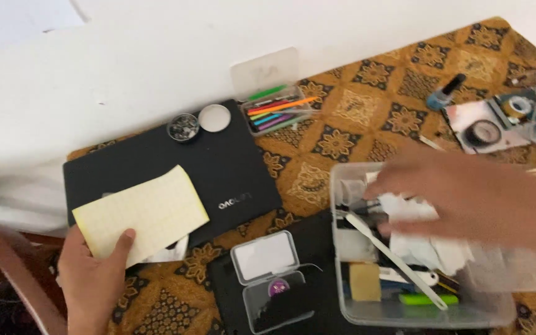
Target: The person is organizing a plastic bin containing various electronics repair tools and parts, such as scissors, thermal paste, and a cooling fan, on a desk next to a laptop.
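Note:
My left hand (94,276) grips the lower corner of a pale yellow sheet of small stickers (141,211), which lies over a shut black laptop (218,167). My right hand (466,198), blurred, reaches into a clear plastic box (417,310) and its fingers touch crumpled white paper (429,242) inside. Whether it grips the paper I cannot tell. The box also holds a white stick-like tool (398,260), a tan block (365,280) and a green marker (426,299).
A small open clear case (271,279) with a purple piece sits on a dark pad. An open case of coloured sticks (277,110), a round tin and its lid (198,123), a blue bottle (445,92) and tape rolls (497,124) lie on the patterned cloth.

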